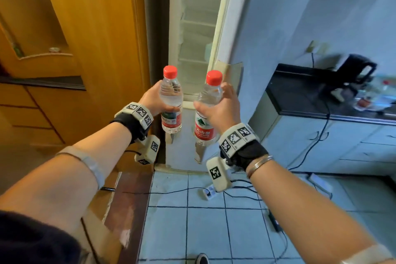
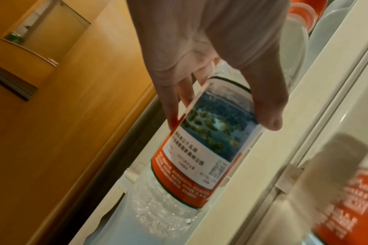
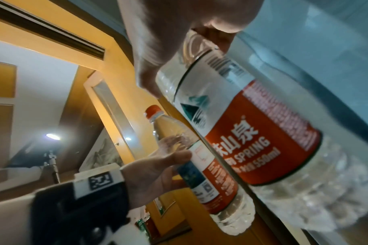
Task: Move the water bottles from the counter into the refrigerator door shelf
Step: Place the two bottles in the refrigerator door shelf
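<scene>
Bottles fill both my hands. My left hand point(image 1: 154, 97) grips the left bottle point(image 1: 171, 100) around its clear middle, fingers curled just above the label, thumb on the near side; the bottle stands upright in the air with its red cap up. My right hand point(image 1: 222, 108) wraps the right bottle point(image 1: 205, 111) the same way, and that one leans slightly, its cap tipped toward my right. The two bottles are near each other but apart, neither resting on anything.

Straight ahead of both hands is the fridge point(image 1: 198, 28), its door open, with pale shelves showing inside; in the left wrist view the left bottle point(image 2: 201, 149) hangs close beside a white edge of the fridge point(image 2: 273, 149). To the left of my left hand stands a wooden cabinet point(image 1: 92, 38).

Off to the right of my right hand, well apart, is the dark bench point(image 1: 300, 94) with a black kettle point(image 1: 355, 70) on it. Below my hands is tiled floor point(image 1: 203, 221) with black cables point(image 1: 246, 191) trailing across it.
</scene>
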Tool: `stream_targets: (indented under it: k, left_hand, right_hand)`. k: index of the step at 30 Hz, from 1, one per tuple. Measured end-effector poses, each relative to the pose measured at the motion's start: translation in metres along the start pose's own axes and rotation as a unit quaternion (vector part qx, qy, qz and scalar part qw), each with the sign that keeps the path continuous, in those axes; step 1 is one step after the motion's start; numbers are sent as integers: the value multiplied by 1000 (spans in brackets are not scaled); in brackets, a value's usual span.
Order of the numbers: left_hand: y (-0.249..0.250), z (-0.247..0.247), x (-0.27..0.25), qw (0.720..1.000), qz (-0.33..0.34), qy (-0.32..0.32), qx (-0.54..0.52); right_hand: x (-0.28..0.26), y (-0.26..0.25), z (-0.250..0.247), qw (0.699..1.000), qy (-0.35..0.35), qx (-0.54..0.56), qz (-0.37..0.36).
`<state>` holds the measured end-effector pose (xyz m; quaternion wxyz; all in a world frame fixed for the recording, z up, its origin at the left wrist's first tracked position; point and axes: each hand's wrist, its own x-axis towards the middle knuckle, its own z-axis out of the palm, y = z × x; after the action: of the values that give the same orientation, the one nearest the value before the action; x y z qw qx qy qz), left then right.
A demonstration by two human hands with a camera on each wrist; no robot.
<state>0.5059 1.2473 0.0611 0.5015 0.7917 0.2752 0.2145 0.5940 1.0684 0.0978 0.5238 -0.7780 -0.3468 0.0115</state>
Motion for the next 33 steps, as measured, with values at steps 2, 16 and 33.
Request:
stream_targets:
  k: [2,16,33]
  left_hand:
    - [6,10,-1,1000,7,-11,-9]
    - [31,75,-6,994,38,-101,9]
    - [68,160,53,980,103,-137,-96]
  right_hand:
    - [-7,-5,-7,999,-20,42,23]
    - [-37,20,-75,995,7,-66,77]
    - [-1,78,-135,987,76,-18,137]
